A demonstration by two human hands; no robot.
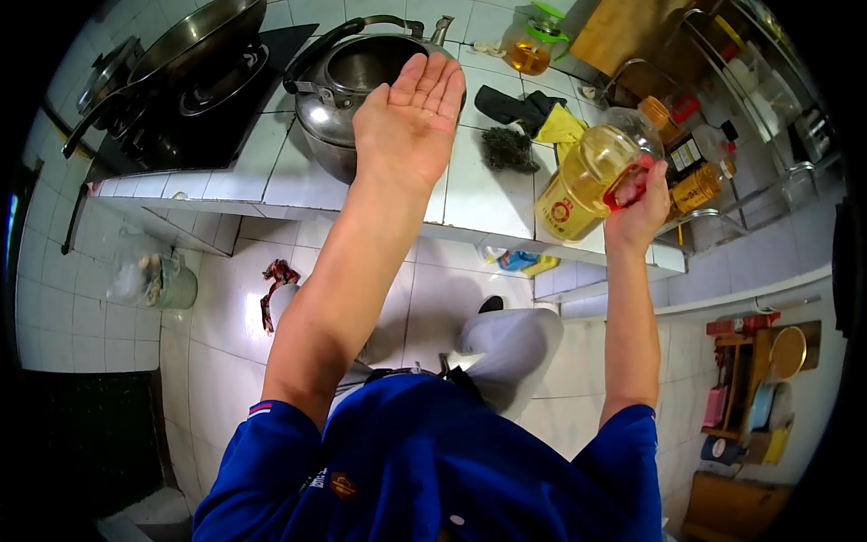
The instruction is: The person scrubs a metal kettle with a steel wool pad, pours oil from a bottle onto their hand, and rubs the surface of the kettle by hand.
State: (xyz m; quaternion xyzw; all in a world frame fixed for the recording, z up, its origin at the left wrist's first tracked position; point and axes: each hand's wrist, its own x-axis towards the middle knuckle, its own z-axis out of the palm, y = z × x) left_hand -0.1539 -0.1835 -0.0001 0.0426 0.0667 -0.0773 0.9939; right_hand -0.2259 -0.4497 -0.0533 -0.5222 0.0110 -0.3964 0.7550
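My left hand [414, 126] is held palm up over the right side of a metal kettle [327, 122], its fingers stretched out and nothing in it. The kettle has no lid on, and its black handle leans to the back. At the right, my right hand [639, 206] grips the red handle of a large clear bottle of yellow oil [582, 181], which is tilted at the counter's front edge. Between the two hands lie a dark scouring pad [508, 150] and a black and yellow glove [533, 115].
A wok [194, 45] sits on the black stove [217, 113] at the left. Behind the glove stands a green-lidded jar [531, 54]. Several bottles and a metal rack [736, 77] are at the right. A wooden board [623, 34] leans against the back wall.
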